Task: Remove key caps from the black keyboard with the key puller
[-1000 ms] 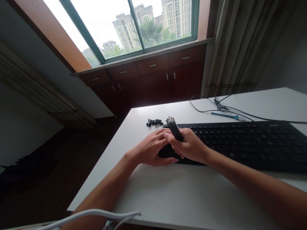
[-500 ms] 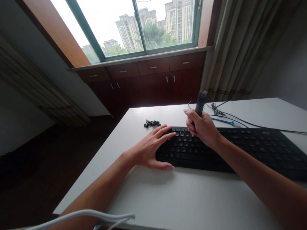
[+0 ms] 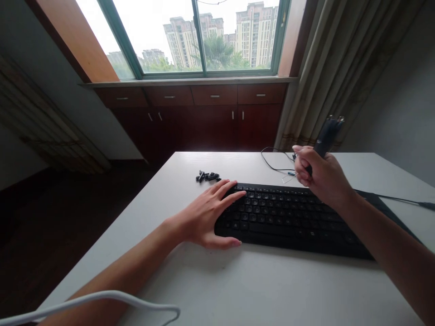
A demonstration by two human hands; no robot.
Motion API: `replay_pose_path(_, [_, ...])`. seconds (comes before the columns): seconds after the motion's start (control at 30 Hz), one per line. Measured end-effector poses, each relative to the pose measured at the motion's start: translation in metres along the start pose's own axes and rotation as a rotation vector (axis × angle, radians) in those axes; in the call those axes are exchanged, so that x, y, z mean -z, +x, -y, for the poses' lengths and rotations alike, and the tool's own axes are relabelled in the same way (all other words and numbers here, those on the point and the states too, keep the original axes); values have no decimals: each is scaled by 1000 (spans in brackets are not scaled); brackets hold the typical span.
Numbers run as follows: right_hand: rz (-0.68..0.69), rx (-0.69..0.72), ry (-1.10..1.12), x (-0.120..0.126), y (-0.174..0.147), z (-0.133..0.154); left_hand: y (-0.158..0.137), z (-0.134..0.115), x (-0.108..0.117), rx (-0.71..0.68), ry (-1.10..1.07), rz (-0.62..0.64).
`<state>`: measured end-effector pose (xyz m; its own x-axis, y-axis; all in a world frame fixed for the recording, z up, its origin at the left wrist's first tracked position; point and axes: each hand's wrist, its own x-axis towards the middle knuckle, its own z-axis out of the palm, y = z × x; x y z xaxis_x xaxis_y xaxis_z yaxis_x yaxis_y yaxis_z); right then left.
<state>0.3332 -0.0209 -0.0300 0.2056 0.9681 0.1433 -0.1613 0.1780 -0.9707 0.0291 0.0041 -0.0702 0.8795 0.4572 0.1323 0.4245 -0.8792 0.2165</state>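
Note:
A black keyboard (image 3: 278,228) lies on the white table, with bare switch spots where keys are gone on its left part. My left hand (image 3: 207,213) rests over its left end, fingers spread and thumb along the near edge. Raised above the keyboard's right half, my right hand (image 3: 316,174) is closed round the dark handle of a keycap puller (image 3: 328,135). The puller's thin wire ends poke out below the fist, to its left; I cannot make out a key in them. Several loose black keycaps (image 3: 208,176) lie in a small pile beyond my left hand.
A thin black cable (image 3: 272,168) loops behind the keyboard, and another cable (image 3: 397,198) runs off to the right. A white cable (image 3: 115,294) crosses the lower left over my forearm. The white table (image 3: 272,290) ends before red-brown cabinets (image 3: 204,122) under a window.
My right hand has lifted the keycap puller off the keys and moved right, tilting its handle further right. My left hand stays on the keyboard. The view has shifted a little.

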Motion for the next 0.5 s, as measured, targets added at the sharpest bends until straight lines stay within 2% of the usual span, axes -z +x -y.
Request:
replay_pose_path(0.13, [-107, 21, 66, 13, -3, 5, 1, 1, 1, 8, 9, 3])
replay_pose_path(0.27, [-144, -18, 101, 17, -10, -6, 0, 1, 2, 18, 1, 1])
replay_pose_path(0.37, [-101, -56, 122, 9, -19, -17, 0, 0, 0, 33, -8, -30])
replay_pose_path(0.5, [34, -70, 101, -8, -34, -28, 1, -5, -2, 40, -46, -67])
